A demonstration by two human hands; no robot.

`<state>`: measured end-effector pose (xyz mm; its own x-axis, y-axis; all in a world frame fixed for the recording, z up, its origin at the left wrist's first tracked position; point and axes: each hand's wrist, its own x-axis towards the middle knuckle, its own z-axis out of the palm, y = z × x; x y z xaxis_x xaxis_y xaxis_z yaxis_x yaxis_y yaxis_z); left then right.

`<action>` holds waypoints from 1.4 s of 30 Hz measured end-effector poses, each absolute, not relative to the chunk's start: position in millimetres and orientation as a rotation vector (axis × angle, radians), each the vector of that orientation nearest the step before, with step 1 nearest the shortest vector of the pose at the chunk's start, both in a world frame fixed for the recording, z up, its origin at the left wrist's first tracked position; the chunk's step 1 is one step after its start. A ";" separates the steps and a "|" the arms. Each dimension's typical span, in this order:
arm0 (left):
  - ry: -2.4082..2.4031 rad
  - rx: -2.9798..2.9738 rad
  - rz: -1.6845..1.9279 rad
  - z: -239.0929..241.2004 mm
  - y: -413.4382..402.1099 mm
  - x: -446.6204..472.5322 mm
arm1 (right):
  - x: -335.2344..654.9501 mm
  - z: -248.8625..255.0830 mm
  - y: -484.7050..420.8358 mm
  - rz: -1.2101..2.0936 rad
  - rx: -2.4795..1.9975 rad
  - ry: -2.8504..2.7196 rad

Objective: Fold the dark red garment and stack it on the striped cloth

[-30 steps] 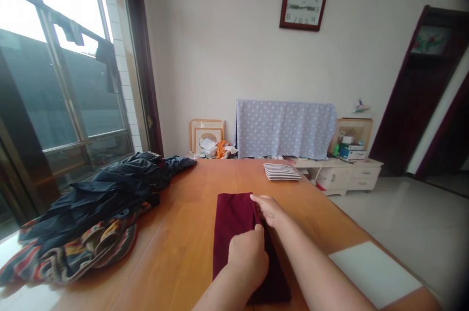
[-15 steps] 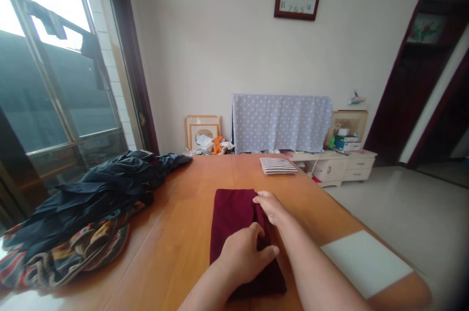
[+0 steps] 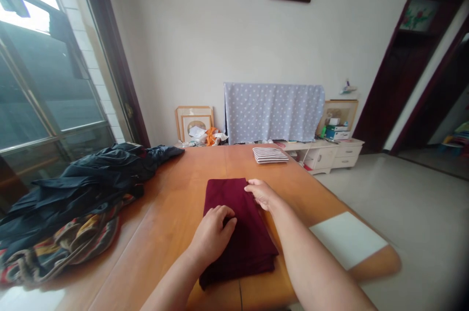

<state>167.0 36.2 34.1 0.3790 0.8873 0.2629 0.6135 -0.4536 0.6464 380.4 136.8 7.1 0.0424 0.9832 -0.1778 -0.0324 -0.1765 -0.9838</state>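
Observation:
A folded maroon garment (image 3: pixel 238 223) lies flat on the wooden table in front of me; its exact kind does not show. My right hand (image 3: pixel 261 194) pinches its far right corner between thumb and fingers. Over the garment's left part is my left hand (image 3: pixel 215 230), fingers bent and the thumb held apart from them, with nothing seen between. Layered edges of the fabric show along the near side and the right side.
Dark clothes (image 3: pixel 95 174) and a striped, patterned cloth (image 3: pixel 73 238) are heaped on the table (image 3: pixel 168 218) at left. A folded striped cloth (image 3: pixel 270 155) lies at the far edge. A pale sheet (image 3: pixel 348 239) rests near the right edge. A low white cabinet (image 3: pixel 342 157) stands beyond.
My left hand has moved left across the garment, away from its right edge. The garment's right side now lies flatter. My right hand stays at the far right corner. The view has shifted slightly.

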 end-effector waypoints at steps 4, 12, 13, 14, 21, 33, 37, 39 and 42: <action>1.276 2.288 0.780 23.5 32.3 148.2 | 378.6 10.3 132.9 1.361 -1.346 -1.109; 1.197 2.345 0.749 19.9 20.6 133.8 | 368.8 6.5 134.9 1.253 -1.421 -1.172; 1.185 2.350 0.751 20.1 19.5 132.8 | 367.8 5.9 135.6 1.233 -1.438 -1.181; 1.174 2.353 0.751 20.0 18.5 131.6 | 367.2 5.3 136.2 1.215 -1.457 -1.192; 1.145 2.370 0.721 17.1 14.7 124.1 | 377.7 3.4 134.1 0.926 -1.589 -1.249; 1.485 2.481 0.734 28.4 87.8 146.4 | 350.2 10.4 125.8 0.296 -1.480 -1.840; 1.644 2.470 0.460 15.0 107.0 155.3 | 343.3 -7.7 127.6 0.376 -1.619 -1.952; 1.668 2.444 0.356 7.7 109.3 155.7 | 345.4 -17.3 128.4 0.434 -1.663 -1.977; 1.686 2.434 0.318 1.4 109.5 153.5 | 352.5 -25.7 132.6 0.491 -1.616 -1.952</action>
